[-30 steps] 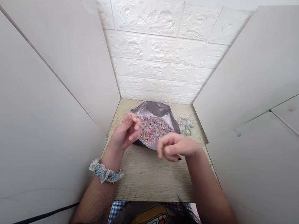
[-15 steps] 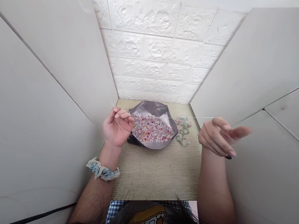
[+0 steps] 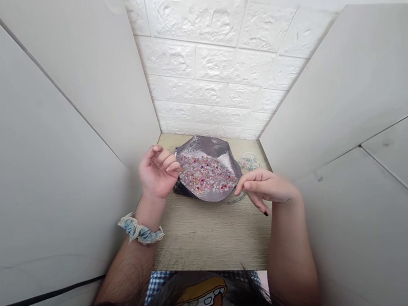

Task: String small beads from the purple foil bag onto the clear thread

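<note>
My left hand (image 3: 160, 172) is raised at the bag's left side, thumb and index finger pinched together and the other fingers loosely curled. The thin clear thread seen in this pinch a moment ago is too fine to make out now. My right hand (image 3: 267, 187) hangs over the right edge of the bag, fingers apart and pointing left and down, with nothing visible in them. Between the hands lies an open silvery bag (image 3: 214, 197) full of small pink, white and red beads (image 3: 206, 175). A strand of pale green beads (image 3: 236, 198) is partly hidden behind my right hand.
The bag rests on a small wood-grain table (image 3: 209, 236). Grey-white panels stand close on the left (image 3: 71, 89) and right (image 3: 348, 92), and a white brick-patterned wall (image 3: 209, 69) rises behind. A blue scrunchie (image 3: 141, 231) circles my left wrist.
My right hand has come left and turned toward the bag, and the thread stretched between both hands is no longer visible. My left hand has barely moved.
</note>
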The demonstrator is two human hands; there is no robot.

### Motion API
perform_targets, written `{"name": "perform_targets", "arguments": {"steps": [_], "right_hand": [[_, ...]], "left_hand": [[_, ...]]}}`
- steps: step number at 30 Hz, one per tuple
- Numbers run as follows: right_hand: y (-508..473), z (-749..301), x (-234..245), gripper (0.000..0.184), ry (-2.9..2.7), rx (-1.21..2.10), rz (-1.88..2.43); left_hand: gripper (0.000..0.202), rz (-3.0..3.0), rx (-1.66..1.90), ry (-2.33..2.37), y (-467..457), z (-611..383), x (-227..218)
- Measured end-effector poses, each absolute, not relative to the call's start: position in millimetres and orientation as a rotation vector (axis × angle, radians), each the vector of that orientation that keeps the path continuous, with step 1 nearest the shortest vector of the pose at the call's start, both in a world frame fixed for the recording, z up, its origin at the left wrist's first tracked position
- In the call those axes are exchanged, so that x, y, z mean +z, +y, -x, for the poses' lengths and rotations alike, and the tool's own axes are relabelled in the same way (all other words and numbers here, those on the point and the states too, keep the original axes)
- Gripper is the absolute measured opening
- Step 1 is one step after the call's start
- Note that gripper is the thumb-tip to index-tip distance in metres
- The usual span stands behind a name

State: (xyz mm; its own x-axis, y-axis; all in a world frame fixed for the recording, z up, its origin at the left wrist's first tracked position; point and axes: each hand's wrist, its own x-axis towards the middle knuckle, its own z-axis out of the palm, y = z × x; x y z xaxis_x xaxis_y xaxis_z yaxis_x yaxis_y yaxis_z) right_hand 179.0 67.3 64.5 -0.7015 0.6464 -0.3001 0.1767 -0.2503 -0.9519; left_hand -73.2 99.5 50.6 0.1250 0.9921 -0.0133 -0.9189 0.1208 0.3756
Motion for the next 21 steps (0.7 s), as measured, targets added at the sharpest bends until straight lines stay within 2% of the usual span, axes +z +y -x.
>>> {"name": "perform_targets", "arguments": {"steps": [9, 16, 21], "right_hand": [[77, -170, 57, 0.039, -1.555, 1.847, 1.108], [95, -155, 41, 0.029, -1.286, 1.321, 1.118], [101, -138, 29, 0.023, -1.674, 0.889, 1.444]], "left_hand": [[0.03, -0.313, 1.37, 0.292, 101, 78, 47], [0.032, -0.32, 1.327, 0.265, 100, 76, 47], [0.036, -0.351, 1.297, 0.291, 99, 74, 49]]}}
